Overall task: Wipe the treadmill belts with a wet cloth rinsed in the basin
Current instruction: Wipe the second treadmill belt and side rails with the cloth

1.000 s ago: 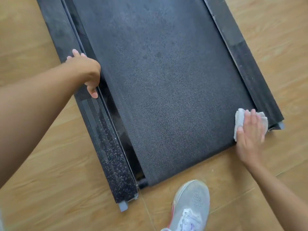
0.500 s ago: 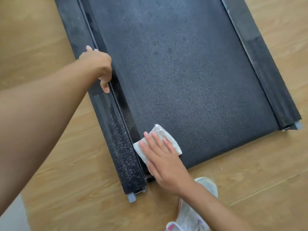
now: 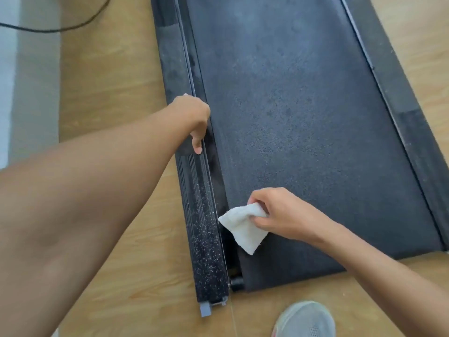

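A dark, grainy treadmill belt (image 3: 303, 122) lies flat on a wooden floor, framed by black side rails. My right hand (image 3: 279, 212) pinches a folded white cloth (image 3: 243, 227) at the belt's near left corner; the cloth hangs from my fingers with its free end lifted off the belt. My left hand (image 3: 192, 117) rests on the left side rail (image 3: 201, 227), fingers curled over the rail's inner edge, thumb pointing toward me. No basin is in view.
The right side rail (image 3: 401, 113) runs along the far edge of the belt. A black cable (image 3: 60, 27) crosses the floor at the upper left beside a grey strip. A person's grey sneaker (image 3: 306, 319) stands on the floor just below the treadmill's end.
My right hand swept the cloth from the belt's near right corner to the near left corner, then changed from pressing it flat to pinching and lifting it. My left hand stayed on the left rail.
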Tool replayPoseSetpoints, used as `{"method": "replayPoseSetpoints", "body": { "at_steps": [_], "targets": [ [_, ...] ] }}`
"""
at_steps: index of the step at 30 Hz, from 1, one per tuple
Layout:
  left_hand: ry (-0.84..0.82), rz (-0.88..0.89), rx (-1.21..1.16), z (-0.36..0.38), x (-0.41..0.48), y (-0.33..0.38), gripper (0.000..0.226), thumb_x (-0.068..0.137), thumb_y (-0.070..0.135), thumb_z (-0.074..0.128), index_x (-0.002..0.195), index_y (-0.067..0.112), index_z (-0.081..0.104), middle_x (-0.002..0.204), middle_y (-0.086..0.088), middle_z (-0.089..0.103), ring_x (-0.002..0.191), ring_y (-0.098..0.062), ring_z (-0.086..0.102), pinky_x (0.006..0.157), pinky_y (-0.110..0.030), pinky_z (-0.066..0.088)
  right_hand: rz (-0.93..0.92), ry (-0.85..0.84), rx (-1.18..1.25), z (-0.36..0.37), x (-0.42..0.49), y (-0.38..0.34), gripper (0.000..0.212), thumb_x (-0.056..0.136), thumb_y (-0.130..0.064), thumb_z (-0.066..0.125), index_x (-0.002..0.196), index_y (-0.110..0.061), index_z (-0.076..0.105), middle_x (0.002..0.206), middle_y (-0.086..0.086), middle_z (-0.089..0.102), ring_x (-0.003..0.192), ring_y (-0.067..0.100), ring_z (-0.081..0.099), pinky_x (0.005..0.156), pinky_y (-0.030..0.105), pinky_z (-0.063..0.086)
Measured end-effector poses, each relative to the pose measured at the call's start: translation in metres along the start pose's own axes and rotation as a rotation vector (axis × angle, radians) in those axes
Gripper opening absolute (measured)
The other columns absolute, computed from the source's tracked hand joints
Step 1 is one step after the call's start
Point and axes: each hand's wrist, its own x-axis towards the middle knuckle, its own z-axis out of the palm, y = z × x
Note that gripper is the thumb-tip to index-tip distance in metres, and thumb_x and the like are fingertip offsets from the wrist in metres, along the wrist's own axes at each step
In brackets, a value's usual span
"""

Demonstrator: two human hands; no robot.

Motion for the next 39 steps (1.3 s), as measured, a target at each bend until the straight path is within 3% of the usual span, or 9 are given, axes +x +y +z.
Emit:
{"method": "replayPoseSetpoints", "body": {
  "at_steps": [3,7,13,21,27,30,35,37,39],
  "targets": [
    [-0.004,0.039,-0.130,-0.001,0.004,-0.016,0.081,0.076,0.059,0.087,0.134,0.009,0.062,0.111,-0.007,0.059,0.118,-0.035,0.062,0.093,-0.045,0.058,-0.030,0.127,0.089,-0.068,0.025,-0.025,0.008,0.092,-0.022,0.062,0.094,-0.028,0.058,0.096,-0.008,0.061,0.081,0.008,0.059,0.064,0.026,0.044],
    [-0.145,0.091,-0.358,-0.009,-0.002,-0.057,0.101,0.087,0.057,0.078,0.160,0.006,0.030,0.154,-0.014,0.046,0.123,-0.035,0.061,0.101,-0.046,0.057,-0.013,0.299,0.279,-0.161,0.065,-0.049,0.009,0.096,-0.022,0.063,0.101,-0.018,0.057,0.098,0.004,0.068,0.082,0.021,0.067,0.070,0.043,0.060],
    [0.064,0.017,-0.447,-0.097,-0.063,-0.157,0.112,0.097,0.047,0.070,0.166,0.008,-0.009,0.171,-0.017,0.022,0.154,-0.035,0.031,0.122,-0.041,0.032,-0.013,0.054,0.490,-0.276,0.099,-0.120,0.023,0.101,-0.008,0.064,0.124,-0.007,0.060,0.114,0.013,0.074,0.098,0.024,0.076,0.073,0.037,0.066],
    [0.256,0.049,-0.369,-0.160,-0.081,-0.225,0.106,0.102,0.046,0.063,0.165,0.009,-0.014,0.174,-0.009,-0.017,0.156,-0.033,0.027,0.124,-0.039,0.029,-0.095,0.219,0.535,-0.350,0.190,-0.214,0.023,0.095,-0.005,0.057,0.113,-0.006,0.072,0.105,0.014,0.076,0.092,0.025,0.076,0.055,0.027,0.061],
    [0.402,0.028,-0.521,-0.086,0.069,-0.201,0.075,0.110,0.039,0.046,0.168,0.016,0.004,0.175,-0.008,-0.007,0.161,-0.029,0.011,0.126,-0.048,0.027,0.077,0.158,0.682,-0.293,0.306,-0.178,0.012,0.098,-0.009,0.061,0.105,-0.009,0.071,0.105,0.014,0.074,0.095,0.027,0.073,0.082,0.039,0.064],
    [0.485,-0.009,-0.749,-0.057,0.155,-0.179,0.063,0.111,0.032,0.041,0.166,0.011,0.017,0.175,-0.009,0.000,0.162,-0.028,0.003,0.126,-0.049,0.025,0.129,0.317,0.910,-0.266,0.340,-0.148,0.018,0.100,-0.008,0.055,0.098,-0.013,0.072,0.105,0.014,0.076,0.096,0.029,0.073,0.079,0.037,0.058],
    [0.752,-0.041,-0.946,-0.083,0.259,-0.188,0.053,0.111,0.029,0.038,0.162,0.014,0.031,0.175,-0.003,0.014,0.162,-0.025,0.007,0.124,-0.049,0.025,-0.079,0.664,0.367,-0.299,0.423,-0.137,0.016,0.100,-0.010,0.039,0.108,-0.007,0.053,0.086,0.004,0.051,0.073,0.023,0.048,0.060,0.031,0.043],
    [0.783,-0.056,-0.943,-0.101,0.296,-0.206,0.055,0.110,0.023,0.036,0.163,0.015,0.029,0.175,0.000,0.013,0.162,-0.021,0.006,0.127,-0.050,0.021,-0.149,0.457,-0.077,-0.294,0.463,-0.134,0.037,0.103,-0.017,0.034,0.135,-0.010,0.050,0.119,0.004,0.057,0.102,0.032,0.056,0.088,0.040,0.047],
    [0.708,-0.162,-1.064,-0.110,0.332,-0.217,0.057,0.111,0.024,0.033,0.166,0.017,0.020,0.176,0.003,0.003,0.162,-0.022,0.001,0.127,-0.052,0.020,-0.141,0.238,-0.508,-0.281,0.501,-0.123,0.072,0.102,-0.040,0.011,0.162,-0.004,0.026,0.169,0.011,0.030,0.156,0.033,0.028,0.123,0.042,0.026]
  ]
}}
